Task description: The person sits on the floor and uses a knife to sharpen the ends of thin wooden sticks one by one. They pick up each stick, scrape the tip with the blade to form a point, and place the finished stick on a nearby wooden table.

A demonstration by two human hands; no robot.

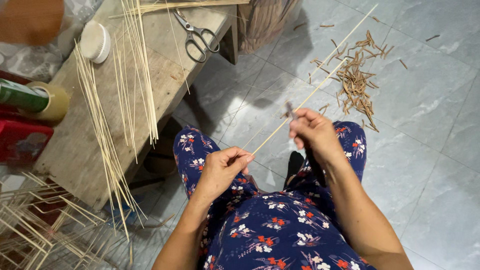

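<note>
My left hand [222, 167] pinches the near end of a long thin pale stick [320, 85] that runs up and to the right over the tiled floor. My right hand [312, 132] grips a small knife with a dark handle [290, 111], its blade against the stick a little farther along. Both hands are over my lap, which is covered in dark blue flowered cloth [280, 225].
A low wooden bench [155, 80] at left carries several long thin sticks [132, 75], scissors [197, 36], a white round brush [96, 41] and a tape roll [52, 102]. Brown shavings [356, 82] litter the grey tiles. More sticks are piled at bottom left [35, 225].
</note>
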